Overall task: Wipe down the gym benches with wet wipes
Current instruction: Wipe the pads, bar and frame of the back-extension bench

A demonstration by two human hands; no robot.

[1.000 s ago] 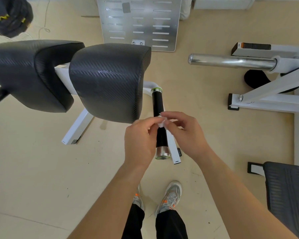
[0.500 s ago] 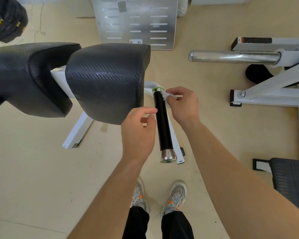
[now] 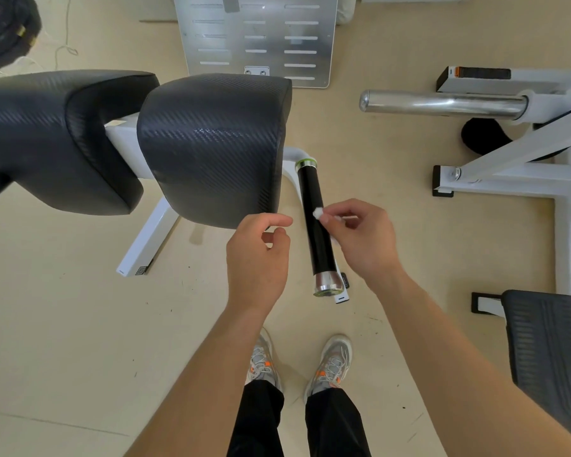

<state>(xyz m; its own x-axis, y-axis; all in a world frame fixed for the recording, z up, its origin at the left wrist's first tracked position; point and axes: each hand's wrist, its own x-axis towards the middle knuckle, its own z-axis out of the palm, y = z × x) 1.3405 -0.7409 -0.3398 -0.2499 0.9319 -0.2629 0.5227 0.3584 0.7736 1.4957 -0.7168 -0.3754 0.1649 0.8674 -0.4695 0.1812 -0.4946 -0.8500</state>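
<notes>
Head view: the right hand (image 3: 360, 239) pinches a small balled white wet wipe (image 3: 317, 212) between thumb and forefinger and holds it against the black handle (image 3: 310, 189) that juts from the bench's white frame (image 3: 149, 239). The wipe sits about midway along the handle, below its green ring. The left hand (image 3: 256, 258) hovers just left of the handle, by the lower edge of the black seat pad (image 3: 211, 143); its fingers (image 3: 279, 237) are loosely curled and hold nothing. A second black pad (image 3: 47, 133) lies further left. A chrome bar (image 3: 442, 102) stands well apart to the right, above the beige floor (image 3: 63, 324).
</notes>
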